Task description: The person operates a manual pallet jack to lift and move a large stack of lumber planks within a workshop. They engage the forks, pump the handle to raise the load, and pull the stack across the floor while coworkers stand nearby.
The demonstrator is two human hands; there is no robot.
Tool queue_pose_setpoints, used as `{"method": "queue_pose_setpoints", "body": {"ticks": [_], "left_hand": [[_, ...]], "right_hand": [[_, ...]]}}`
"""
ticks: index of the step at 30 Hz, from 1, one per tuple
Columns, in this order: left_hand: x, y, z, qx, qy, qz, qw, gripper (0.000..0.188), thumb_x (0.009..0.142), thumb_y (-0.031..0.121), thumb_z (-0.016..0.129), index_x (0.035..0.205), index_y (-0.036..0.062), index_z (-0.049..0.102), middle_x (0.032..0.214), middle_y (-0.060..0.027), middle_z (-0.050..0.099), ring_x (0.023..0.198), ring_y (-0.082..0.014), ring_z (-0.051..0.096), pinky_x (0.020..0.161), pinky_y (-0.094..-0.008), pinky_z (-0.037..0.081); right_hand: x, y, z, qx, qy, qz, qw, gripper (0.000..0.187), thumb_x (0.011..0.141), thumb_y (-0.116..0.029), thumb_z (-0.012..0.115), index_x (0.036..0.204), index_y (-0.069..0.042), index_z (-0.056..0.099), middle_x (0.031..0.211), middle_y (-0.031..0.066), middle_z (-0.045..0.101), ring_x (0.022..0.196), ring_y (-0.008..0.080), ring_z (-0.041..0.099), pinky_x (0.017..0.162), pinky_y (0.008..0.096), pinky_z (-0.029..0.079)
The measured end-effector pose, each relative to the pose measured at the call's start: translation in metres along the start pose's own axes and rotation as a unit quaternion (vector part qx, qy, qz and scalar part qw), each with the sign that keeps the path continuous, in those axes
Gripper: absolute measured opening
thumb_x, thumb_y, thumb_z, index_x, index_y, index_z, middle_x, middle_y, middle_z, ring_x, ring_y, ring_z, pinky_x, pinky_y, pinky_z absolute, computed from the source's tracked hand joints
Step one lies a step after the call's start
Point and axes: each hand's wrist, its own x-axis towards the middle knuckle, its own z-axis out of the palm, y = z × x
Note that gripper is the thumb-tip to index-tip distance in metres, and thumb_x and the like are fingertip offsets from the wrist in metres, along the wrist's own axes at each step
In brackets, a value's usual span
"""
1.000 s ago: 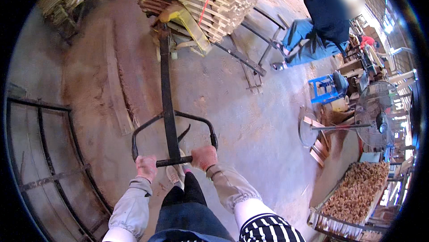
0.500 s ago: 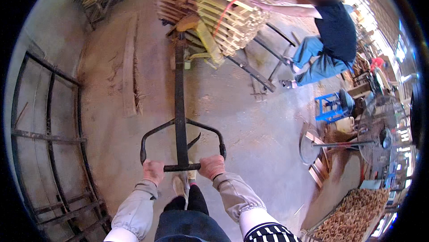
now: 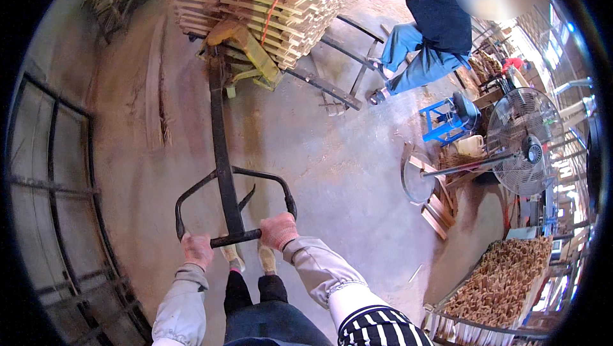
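Observation:
Both my gloved hands grip the black looped handle (image 3: 220,148) of a yellow pallet jack (image 3: 263,68). My left hand (image 3: 198,250) is closed around the handle's left corner. My right hand (image 3: 279,231) is wrapped round its right corner, a little farther from me. Between them runs the crossbar (image 3: 236,239), with a small curved lever (image 3: 248,198) above it. Beyond the jack is a large stack of pale wooden strips (image 3: 281,11), tied with a red strap. A co-worker in a dark shirt (image 3: 437,7) reaches both arms to the stack's right side.
Black metal racks (image 3: 51,135) line the left, and a long plank (image 3: 155,84) lies on the floor. To the right stand a blue stool (image 3: 444,121), a pedestal fan (image 3: 525,142) and a bin of short wood pieces (image 3: 498,282).
The jack, handle and stack have shifted left in view, and the handle now slants. My feet have changed position. Both hands keep their grip, and the co-worker's arms remain at the stack.

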Motion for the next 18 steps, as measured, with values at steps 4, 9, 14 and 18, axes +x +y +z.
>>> {"method": "queue_pose_setpoints", "body": {"ticks": [4, 9, 14, 18], "left_hand": [[-0.022, 0.036, 0.016, 0.058, -0.034, -0.048, 0.997, 0.010, 0.079, 0.019, 0.058, 0.069, 0.0172, 0.060, 0.070, -0.0083, 0.066, 0.075, -0.0292, 0.066, 0.078, -0.0463, 0.043], [-0.061, 0.071, 0.024, 0.204, 0.016, 0.000, 0.979, 0.004, 0.079, 0.017, 0.058, 0.076, 0.0153, 0.060, 0.068, -0.0076, 0.066, 0.070, -0.0300, 0.066, 0.076, -0.0461, 0.044], [-0.075, 0.095, -0.051, -0.077, -0.083, -0.054, 0.992, 0.002, 0.079, 0.017, 0.058, 0.079, 0.0154, 0.059, 0.067, -0.0066, 0.066, 0.071, -0.0292, 0.068, 0.076, -0.0475, 0.044], [-0.151, 0.112, -0.015, 0.084, -0.060, -0.066, 0.992, 0.001, 0.079, 0.017, 0.060, 0.080, 0.0165, 0.060, 0.068, -0.0068, 0.066, 0.073, -0.0288, 0.070, 0.076, -0.0488, 0.045]], "right_hand": [[-0.030, 0.020, 0.026, -0.006, 0.019, -0.034, 0.999, 0.027, 0.081, -0.036, 0.069, 0.086, -0.012, 0.080, 0.081, 0.0129, 0.076, 0.078, 0.0320, 0.076, 0.068, 0.0461, 0.058], [-0.067, 0.023, 0.039, -0.019, 0.029, -0.040, 0.999, 0.024, 0.083, -0.029, 0.064, 0.089, -0.013, 0.080, 0.083, 0.0133, 0.077, 0.081, 0.0319, 0.077, 0.069, 0.0458, 0.059], [-0.101, 0.024, 0.054, -0.022, 0.032, -0.033, 0.999, 0.028, 0.085, -0.034, 0.063, 0.088, -0.013, 0.081, 0.082, 0.0123, 0.076, 0.081, 0.0324, 0.076, 0.069, 0.0459, 0.058], [-0.153, -0.001, 0.056, -0.028, 0.006, -0.052, 0.998, 0.030, 0.086, -0.037, 0.063, 0.089, -0.014, 0.081, 0.084, 0.0121, 0.077, 0.083, 0.0310, 0.077, 0.071, 0.0449, 0.058]]}}
